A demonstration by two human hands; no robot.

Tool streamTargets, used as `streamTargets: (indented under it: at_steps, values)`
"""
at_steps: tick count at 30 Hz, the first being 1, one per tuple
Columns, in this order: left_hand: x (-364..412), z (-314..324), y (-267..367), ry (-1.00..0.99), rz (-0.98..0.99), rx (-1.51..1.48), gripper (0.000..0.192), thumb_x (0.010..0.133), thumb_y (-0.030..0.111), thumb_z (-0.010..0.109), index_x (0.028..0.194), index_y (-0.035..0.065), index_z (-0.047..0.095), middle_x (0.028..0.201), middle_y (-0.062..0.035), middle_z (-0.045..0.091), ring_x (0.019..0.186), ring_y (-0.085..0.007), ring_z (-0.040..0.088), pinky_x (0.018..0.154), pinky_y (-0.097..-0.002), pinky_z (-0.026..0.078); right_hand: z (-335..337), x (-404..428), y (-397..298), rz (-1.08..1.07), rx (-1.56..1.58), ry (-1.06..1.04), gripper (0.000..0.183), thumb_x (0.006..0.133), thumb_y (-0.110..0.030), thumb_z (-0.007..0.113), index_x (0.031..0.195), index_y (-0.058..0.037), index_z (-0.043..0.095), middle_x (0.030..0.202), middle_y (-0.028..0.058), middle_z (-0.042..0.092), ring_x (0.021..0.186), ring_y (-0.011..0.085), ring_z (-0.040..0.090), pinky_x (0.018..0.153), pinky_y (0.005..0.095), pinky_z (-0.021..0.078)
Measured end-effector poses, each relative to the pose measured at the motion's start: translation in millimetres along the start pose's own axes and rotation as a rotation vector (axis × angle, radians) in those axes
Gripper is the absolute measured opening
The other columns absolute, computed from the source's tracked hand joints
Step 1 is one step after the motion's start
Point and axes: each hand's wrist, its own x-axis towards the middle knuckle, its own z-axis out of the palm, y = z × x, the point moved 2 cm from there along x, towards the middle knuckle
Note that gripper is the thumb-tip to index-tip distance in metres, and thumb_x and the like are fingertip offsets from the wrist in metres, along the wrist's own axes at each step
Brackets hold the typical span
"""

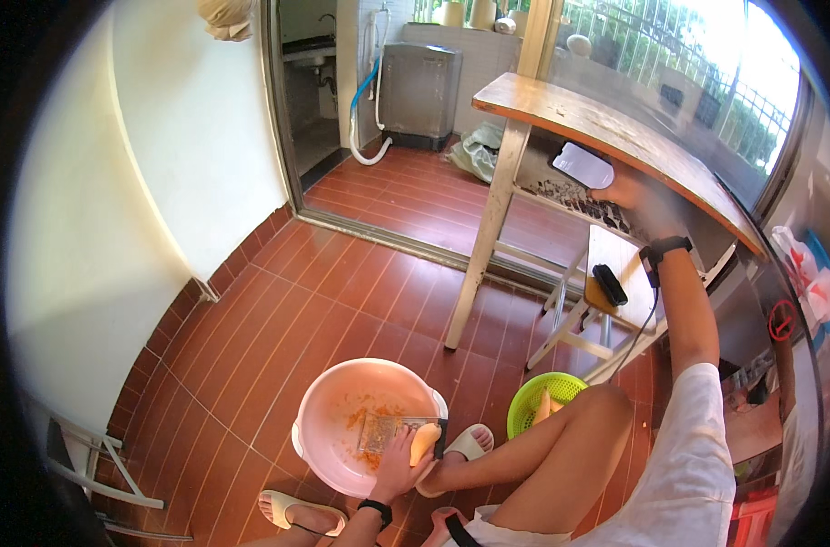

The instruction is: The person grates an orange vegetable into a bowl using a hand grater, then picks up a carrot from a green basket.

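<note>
Before me on the floor stands a pink plastic basin (pixel 326 410) with orange shreds (pixel 367 414) inside. A flat metal grater (pixel 380 429) lies across its right part, its dark end at the rim. My left hand (pixel 398 465) grips a peeled orange root vegetable (pixel 425 441) over the grater; part of the palm is hidden. My right hand (pixel 623 188) is stretched far up and to the right, shut on a smartphone (pixel 583 165) with a lit screen, at the open shelf under the wooden table. Both wrists wear black bands.
A green plastic basket (pixel 524 403) with peeled orange pieces (pixel 545 407) stands right of my foot. A black object (pixel 609 284) lies on a stool (pixel 627 314) beneath the wooden table (pixel 592 123). A cable hangs from my right wristband. A metal-framed object (pixel 107 472) stands at lower left.
</note>
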Motion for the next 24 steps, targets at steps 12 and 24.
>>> streamTargets:
  at_steps: [12, 24]
  values:
    - [5.3, 2.2, 4.6, 0.030, 0.010, -0.009, 0.077, 0.099, 0.048, 0.069, 0.149, -0.0077, 0.051, 0.150, -0.0359, 0.053, 0.133, -0.0514, 0.054, 0.115, -0.0534, 0.044, 27.8, -9.3, 31.4, 0.272, 0.144, 0.059, 0.080, 0.078, -0.054, 0.084, 0.133, 0.0005, 0.065, 0.127, 0.0203, 0.069, 0.124, 0.0328, 0.061, 0.104, 0.0430, 0.0477]
    - [-7.3, -1.8, -1.7, 0.001, -0.024, -0.003, 0.077, 0.100, 0.049, 0.068, 0.150, -0.0060, 0.050, 0.152, -0.0380, 0.050, 0.140, -0.0522, 0.051, 0.118, -0.0524, 0.043, 284.7, -179.8, -258.8, -0.663, 0.194, -0.654, 0.058, 0.093, -0.030, 0.074, 0.141, -0.0023, 0.058, 0.132, 0.0214, 0.065, 0.123, 0.0400, 0.063, 0.105, 0.0498, 0.0511]
